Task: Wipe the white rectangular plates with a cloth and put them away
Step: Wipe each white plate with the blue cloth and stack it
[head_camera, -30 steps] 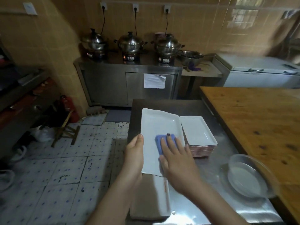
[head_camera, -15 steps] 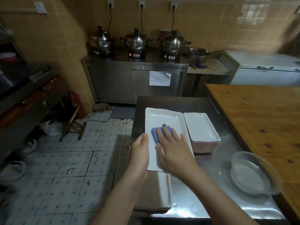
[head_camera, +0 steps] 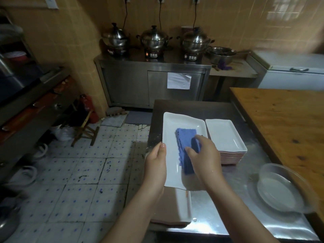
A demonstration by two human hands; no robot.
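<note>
A long white rectangular plate [head_camera: 172, 130], frame centre, is held by its left edge in the left hand [head_camera: 156, 163], thumb on the rim, fingers hidden underneath. A folded blue cloth [head_camera: 185, 137] is gripped by the right hand [head_camera: 205, 155] & laid on the plate's middle. Just right of it, a stack of white rectangular plates [head_camera: 224, 135] w/ reddish edges is seen on the steel counter [head_camera: 210, 216]. A clear glass bowl [head_camera: 280, 190] is seen lower right.

text: none legible | white paper sheet [head_camera: 178, 80] on steel cabinet door [head_camera: 157, 88]: surface looks blank, too blurred to be sure | cooker control panels [head_camera: 152, 54] on back surface: small lit red spots, no digits readable | wall plate [head_camera: 51, 2] top left: no marking readable
</note>
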